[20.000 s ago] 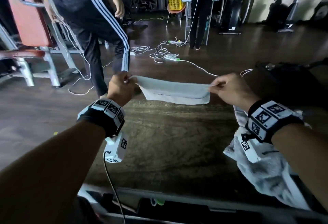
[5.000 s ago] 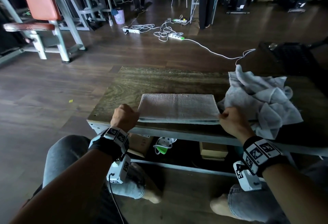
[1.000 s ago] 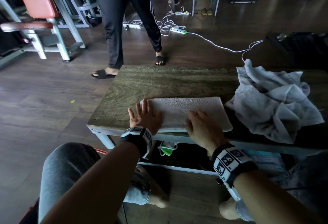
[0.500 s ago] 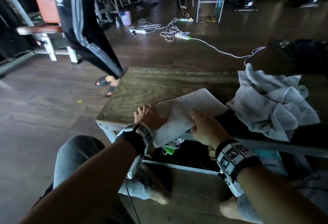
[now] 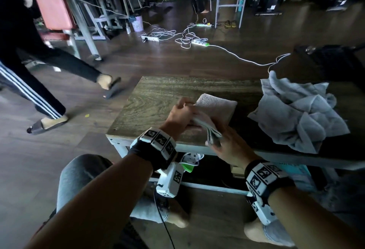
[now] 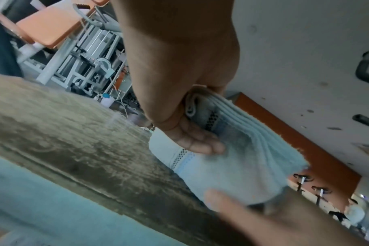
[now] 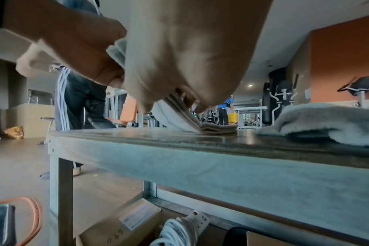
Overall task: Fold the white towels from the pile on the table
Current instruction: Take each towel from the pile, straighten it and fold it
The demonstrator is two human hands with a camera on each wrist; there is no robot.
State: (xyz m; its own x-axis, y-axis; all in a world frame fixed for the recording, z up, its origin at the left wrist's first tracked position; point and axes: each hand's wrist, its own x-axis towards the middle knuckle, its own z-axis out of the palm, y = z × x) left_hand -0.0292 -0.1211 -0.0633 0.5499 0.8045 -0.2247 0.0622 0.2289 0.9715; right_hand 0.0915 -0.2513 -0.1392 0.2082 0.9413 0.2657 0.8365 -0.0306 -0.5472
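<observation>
A white towel [image 5: 217, 106], folded into a thick stack, lies near the front of the wooden table [image 5: 158, 98]. Its near end is raised off the wood. My left hand [image 5: 184, 110] grips that raised end from the left, its fingers [image 6: 198, 143] curled over the layered edge of the towel [image 6: 232, 166]. My right hand [image 5: 219, 140] holds the same end at the table's front edge, its fingers wrapped round the towel [image 7: 175, 116]. The pile of unfolded white towels [image 5: 296, 114] sits crumpled at the right of the table.
A person in striped dark trousers [image 5: 29, 90] walks past on the floor to the left. White cables and power strips [image 5: 187, 39] lie on the floor beyond the table. Boxes and a power strip [image 7: 179, 231] sit on the shelf under the table. Gym machines stand behind.
The towel's left part has been lifted and doubled over to the right, so it is narrower and thicker. Both hands now grip its raised near end. The passer-by has moved further left.
</observation>
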